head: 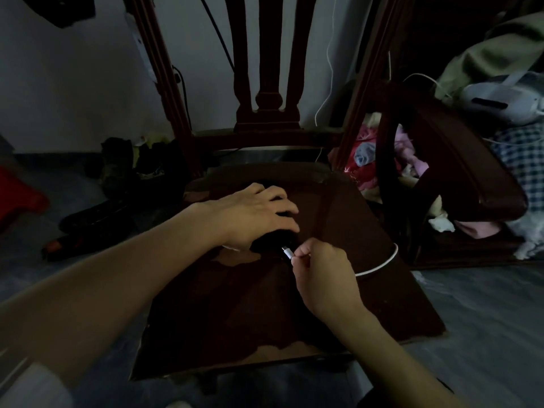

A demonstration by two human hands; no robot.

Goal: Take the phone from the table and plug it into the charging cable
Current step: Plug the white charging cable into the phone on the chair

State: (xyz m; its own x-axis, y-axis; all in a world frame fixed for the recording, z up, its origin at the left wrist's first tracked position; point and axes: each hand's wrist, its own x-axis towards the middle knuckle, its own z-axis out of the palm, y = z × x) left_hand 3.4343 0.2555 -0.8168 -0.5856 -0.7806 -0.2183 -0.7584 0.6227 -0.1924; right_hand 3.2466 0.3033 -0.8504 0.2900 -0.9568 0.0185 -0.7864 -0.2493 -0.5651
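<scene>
A dark phone [272,241] lies on the dark wooden chair seat [368,260], mostly covered by my left hand [253,214], whose fingers grip it from above. My right hand [321,269] pinches the white plug [287,253] of the charging cable between thumb and fingers. The plug's metal tip points up-left at the phone's near end, almost touching it. The white charging cable [379,266] curves away to the right over the seat's edge. The scene is dim, so the phone's port is not visible.
The chair's carved back [268,83] rises behind the seat. Shoes and dark items [117,184] sit on the floor at left. A second chair arm [459,169] and piled clothes [371,160] stand at right. A white cord [328,69] hangs against the wall.
</scene>
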